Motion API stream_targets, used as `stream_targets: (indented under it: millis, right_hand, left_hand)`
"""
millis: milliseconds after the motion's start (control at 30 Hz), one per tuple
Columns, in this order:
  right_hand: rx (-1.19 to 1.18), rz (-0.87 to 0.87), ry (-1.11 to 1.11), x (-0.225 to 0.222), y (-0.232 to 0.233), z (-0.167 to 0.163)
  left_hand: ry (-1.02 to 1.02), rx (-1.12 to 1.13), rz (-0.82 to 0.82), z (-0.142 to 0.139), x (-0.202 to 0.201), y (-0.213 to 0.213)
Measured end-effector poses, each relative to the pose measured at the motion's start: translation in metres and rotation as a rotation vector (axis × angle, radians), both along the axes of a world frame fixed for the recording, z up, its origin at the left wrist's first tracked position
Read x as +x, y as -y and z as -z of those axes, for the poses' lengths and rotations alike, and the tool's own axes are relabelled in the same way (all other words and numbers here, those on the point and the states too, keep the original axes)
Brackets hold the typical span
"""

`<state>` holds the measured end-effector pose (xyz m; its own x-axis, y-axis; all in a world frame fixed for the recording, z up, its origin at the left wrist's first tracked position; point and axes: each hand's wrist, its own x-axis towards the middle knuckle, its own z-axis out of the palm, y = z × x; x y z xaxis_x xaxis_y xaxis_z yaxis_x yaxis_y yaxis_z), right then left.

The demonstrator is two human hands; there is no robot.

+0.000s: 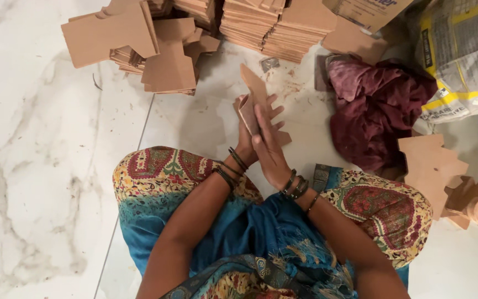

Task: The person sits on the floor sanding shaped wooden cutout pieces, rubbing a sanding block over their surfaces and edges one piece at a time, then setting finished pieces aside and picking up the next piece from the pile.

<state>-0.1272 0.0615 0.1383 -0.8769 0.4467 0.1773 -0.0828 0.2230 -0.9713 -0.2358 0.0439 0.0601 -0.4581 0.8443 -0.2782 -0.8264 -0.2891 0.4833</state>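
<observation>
Hands met over the marble floor (40, 166): I saw the left hand (245, 138) and right hand (269, 149) both clamped on 1 notched cardboard cutout (255, 88), held upright before the knees; hard pressing could have creased it.

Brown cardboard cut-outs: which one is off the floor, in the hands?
The brown cardboard cut-out standing upright between the left hand and right hand; all the others lie in stacks or piles on the marble floor.

Brown cardboard cutouts (164, 66); maroon cloth (374, 108); white marble floor (34, 166); teal floral-patterned dress (161, 182).
</observation>
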Motion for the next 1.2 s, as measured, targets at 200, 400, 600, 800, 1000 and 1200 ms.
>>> stream_targets:
  millis: [200, 400, 600, 800, 1000, 1200]
  right_hand:
    - [0.289, 0.199, 0.043, -0.008, -0.023, 0.001]
    - [0.346, 0.157, 0.102, 0.003, -0.002, -0.005]
    - [0.615, 0.302, 0.127, -0.009, -0.042, -0.017]
    - [0.560, 0.385, 0.105, 0.004, -0.067, -0.031]
    - [0.663, 0.308, 0.038, -0.004, -0.047, -0.021]
    - [0.655, 0.531, 0.080, 0.008, -0.097, -0.033]
  left_hand:
    - [-0.085, 0.234, -0.005, -0.042, 0.003, 0.007]
    - [0.003, 0.246, 0.029, -0.056, -0.008, 0.009]
    - [-0.038, 0.361, 0.172, -0.008, 0.011, 0.007]
    - [0.045, 0.233, 0.323, 0.017, 0.019, 0.004]
    - [-0.323, 0.162, 0.277, -0.019, 0.012, 0.013]
    - [-0.048, 0.144, 0.554, -0.036, 0.026, 0.005]
